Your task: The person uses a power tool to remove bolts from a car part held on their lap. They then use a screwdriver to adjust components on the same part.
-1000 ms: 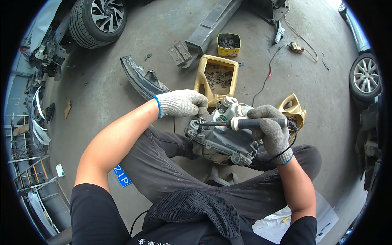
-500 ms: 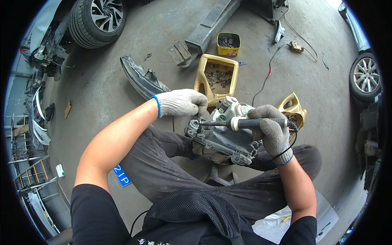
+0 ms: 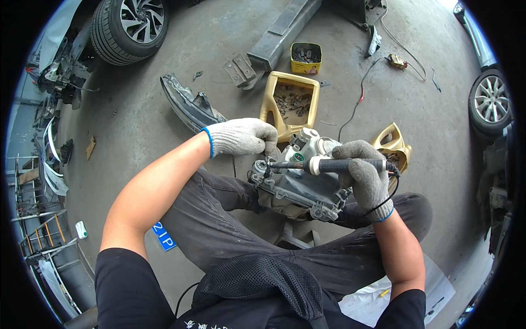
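Note:
A car headlight housing (image 3: 301,189), grey and black with pale caps on its back, rests between my legs. My right hand (image 3: 364,174), in a knitted glove, is wrapped round the dark handle of a soldering iron (image 3: 329,165). The iron lies nearly level, its tip pointing left at the housing's upper left corner, beside a round mount. My left hand (image 3: 244,138), gloved too, is closed in a pinch just above that tip. Whatever its fingertips hold is too small and hidden to make out. The iron's black cord curls down past my right wrist.
Beyond the housing stands a cut-open gold jug (image 3: 316,104) with small parts inside, and a yellow tin (image 3: 306,58) of bits. Another gold jug (image 3: 393,143) is at the right. A black curved trim piece (image 3: 189,104) and a steel lift arm (image 3: 285,33) lie farther out.

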The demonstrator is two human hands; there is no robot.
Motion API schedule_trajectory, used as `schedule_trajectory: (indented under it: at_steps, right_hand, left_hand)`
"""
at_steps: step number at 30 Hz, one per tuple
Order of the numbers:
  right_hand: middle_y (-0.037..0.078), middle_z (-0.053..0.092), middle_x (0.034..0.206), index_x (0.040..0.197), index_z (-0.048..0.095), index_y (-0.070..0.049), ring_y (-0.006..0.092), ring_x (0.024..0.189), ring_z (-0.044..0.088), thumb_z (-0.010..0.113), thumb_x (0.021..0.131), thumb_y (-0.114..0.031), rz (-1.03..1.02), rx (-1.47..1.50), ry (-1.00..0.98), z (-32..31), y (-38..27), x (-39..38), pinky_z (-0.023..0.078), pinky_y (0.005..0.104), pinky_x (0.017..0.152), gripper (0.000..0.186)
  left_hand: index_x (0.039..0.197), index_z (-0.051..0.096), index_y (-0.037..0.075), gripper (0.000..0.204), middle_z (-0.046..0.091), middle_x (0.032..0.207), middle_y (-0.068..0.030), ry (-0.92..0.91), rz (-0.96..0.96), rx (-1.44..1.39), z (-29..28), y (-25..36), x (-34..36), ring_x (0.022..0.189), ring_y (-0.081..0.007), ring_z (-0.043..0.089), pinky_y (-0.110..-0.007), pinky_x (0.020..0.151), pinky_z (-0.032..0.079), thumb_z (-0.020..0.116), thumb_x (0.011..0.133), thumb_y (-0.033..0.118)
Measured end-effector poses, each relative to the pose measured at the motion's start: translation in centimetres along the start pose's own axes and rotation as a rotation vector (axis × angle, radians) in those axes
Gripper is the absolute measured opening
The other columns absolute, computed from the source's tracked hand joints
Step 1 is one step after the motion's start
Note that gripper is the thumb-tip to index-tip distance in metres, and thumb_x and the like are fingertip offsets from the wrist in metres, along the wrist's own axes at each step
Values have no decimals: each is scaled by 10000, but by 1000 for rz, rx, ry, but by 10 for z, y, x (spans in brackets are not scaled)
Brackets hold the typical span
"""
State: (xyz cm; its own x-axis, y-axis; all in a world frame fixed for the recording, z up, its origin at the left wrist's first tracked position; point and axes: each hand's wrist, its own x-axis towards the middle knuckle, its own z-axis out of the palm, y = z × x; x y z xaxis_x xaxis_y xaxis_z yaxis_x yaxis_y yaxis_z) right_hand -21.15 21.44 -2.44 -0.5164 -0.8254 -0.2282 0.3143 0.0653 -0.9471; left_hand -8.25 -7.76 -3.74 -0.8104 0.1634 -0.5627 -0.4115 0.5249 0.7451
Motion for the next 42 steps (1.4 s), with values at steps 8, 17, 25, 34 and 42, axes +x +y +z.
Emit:
schedule_trajectory:
  at_steps: [8,17,25,34,42]
  right_hand:
    - [76,679,807,1063,659,36,79,581,530,666,849,-456,-48,-99,38,5,-1,0,428,238,532,536]
    - [77,685,813,1079,671,47,91,603,556,674,804,-484,-56,-66,156,8,-13,-3,442,231,554,598]
    - [64,681,889,1104,661,36,64,652,558,703,848,-380,-32,-120,63,-1,-11,-1,453,213,573,491]
    - [56,682,851,1115,677,27,76,681,574,639,866,-209,22,-73,35,5,-7,2,470,231,598,345]
    - [57,685,851,1109,683,25,78,685,573,630,883,-210,39,-31,53,3,-9,2,478,232,602,331]
  left_hand:
    - [910,679,27,186,708,881,-109,-9,-14,13,0,-2,1,857,-211,645,-349,808,494,542,799,85]
    - [914,653,21,169,629,806,-29,-6,-16,-4,1,-3,-1,738,-120,577,-302,701,499,538,803,78]
    - [934,645,16,179,639,847,-26,-15,-55,-75,2,1,0,768,-109,587,-291,704,506,538,800,69]
    - [933,641,-6,163,662,866,-34,-32,-25,-27,0,-9,1,841,-125,596,-297,807,501,571,813,80]
    - [923,635,-5,136,655,882,-31,-39,-58,4,1,-3,4,879,-120,590,-291,844,495,572,820,56]
